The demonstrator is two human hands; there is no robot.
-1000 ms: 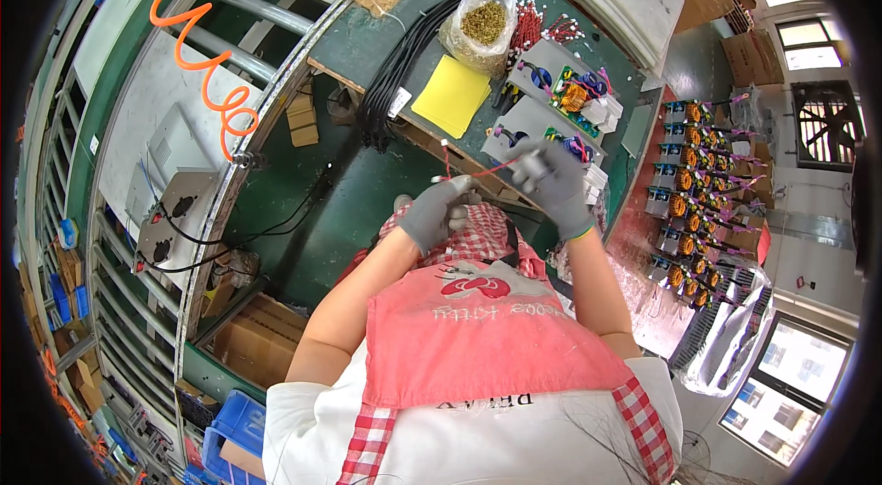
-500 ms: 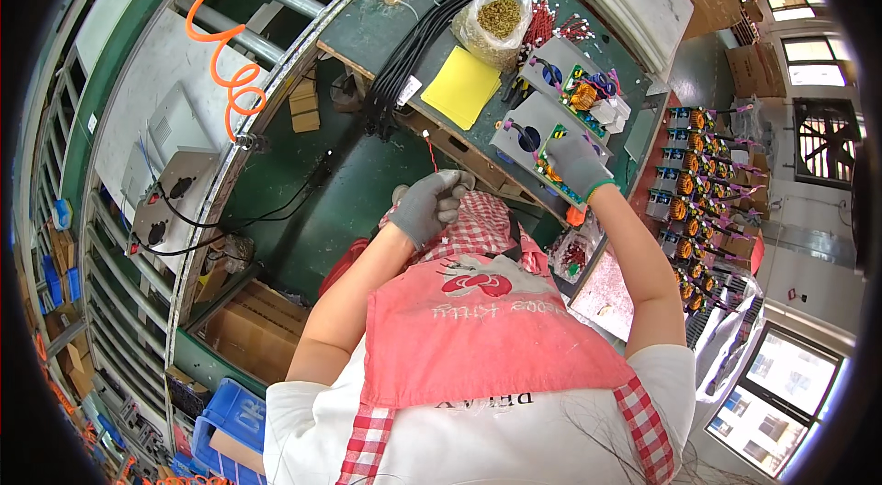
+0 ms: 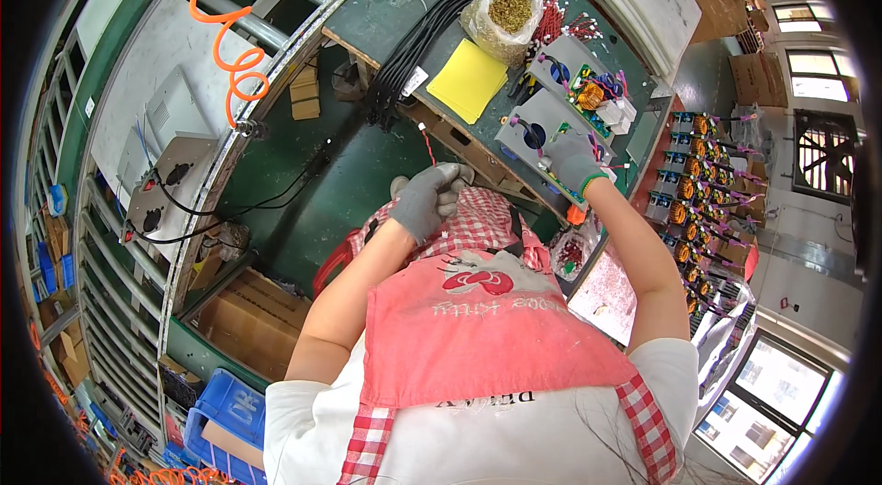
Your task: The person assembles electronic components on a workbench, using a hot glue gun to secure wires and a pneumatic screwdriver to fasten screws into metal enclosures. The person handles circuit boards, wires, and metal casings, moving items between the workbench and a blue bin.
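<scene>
Grey gloves cover both hands. My left hand is closed over my lap, with a short red wire rising from its fingers and ending in a small white plug. At the near edge of the bench, my right hand is bent down over a grey metal plate that carries a circuit board. Its fingers are curled, and what they grip is hidden. A thin wire end shows just right of that hand. Behind lies a second metal plate with a circuit board, copper coil and white parts.
On the bench stand a bag of brass-coloured small parts, yellow sheets, black cables and red wires. Several boards with coils line the right. An orange coiled hose hangs left. A blue bin stands lower left.
My right hand has shifted slightly left and up over the near plate, and a wire end now shows beside it. My left hand still holds the red wire. The view has shifted slightly.
</scene>
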